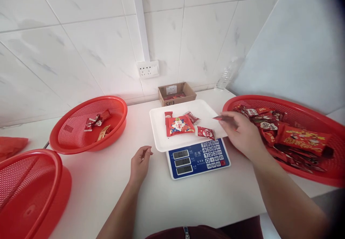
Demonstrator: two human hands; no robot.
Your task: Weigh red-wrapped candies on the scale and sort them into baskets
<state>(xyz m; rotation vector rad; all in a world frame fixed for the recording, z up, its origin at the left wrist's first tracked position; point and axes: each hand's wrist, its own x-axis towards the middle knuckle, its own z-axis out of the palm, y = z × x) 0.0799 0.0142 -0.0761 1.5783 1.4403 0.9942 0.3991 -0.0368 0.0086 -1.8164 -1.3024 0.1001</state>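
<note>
A blue digital scale (198, 158) with a white weighing tray (161, 133) stands at the centre of the white counter. On the tray lie a large red snack packet (179, 125) and a few small red ones (206, 132). My right hand (241, 135) hovers at the tray's right edge and pinches a thin red wrapped candy (219, 117). My left hand (140, 163) rests on the counter left of the scale, fingers loosely curled with nothing in them.
A red mesh basket (304, 111) full of red snack packets sits at the right. Another red basket (88, 124) with a few candies stands at the left. Stacked red baskets (29, 192) fill the near left corner. A small cardboard box (176, 93) stands against the tiled wall.
</note>
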